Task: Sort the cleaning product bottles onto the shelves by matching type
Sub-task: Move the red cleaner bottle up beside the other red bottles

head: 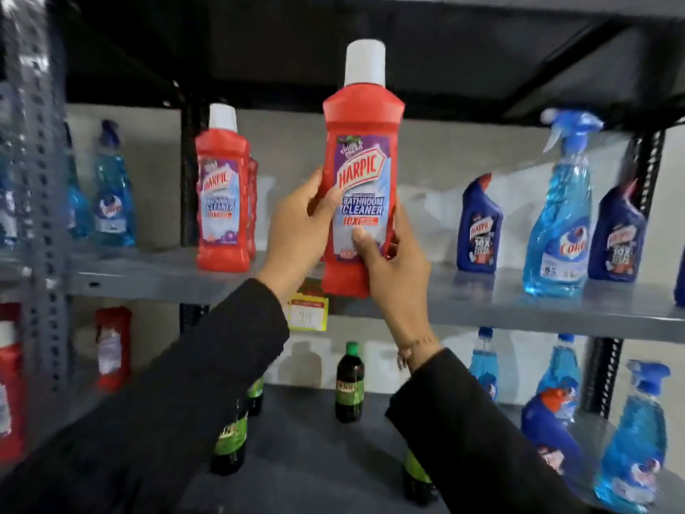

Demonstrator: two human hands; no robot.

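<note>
At frame centre, the left hand [296, 231] and right hand [389, 261] wrap their fingers round the upright red bathroom cleaner bottle [361, 168], probably to read its label before matching the red bottles [222, 202] at left.

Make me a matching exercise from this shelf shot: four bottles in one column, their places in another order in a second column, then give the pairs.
Bottles:
1. Held red bottle
2. Dark blue bottle
3. Spray bottle
4. Green-capped bottle

Places:
A. Lower shelf, centre
B. Middle shelf, between two dark blue bottles
C. In both hands, in front of the middle shelf
D. Middle shelf, just left of the spray bottle

Pairs: 1-C, 2-D, 3-B, 4-A

The left hand and right hand grip the red bottle's sides.
</note>
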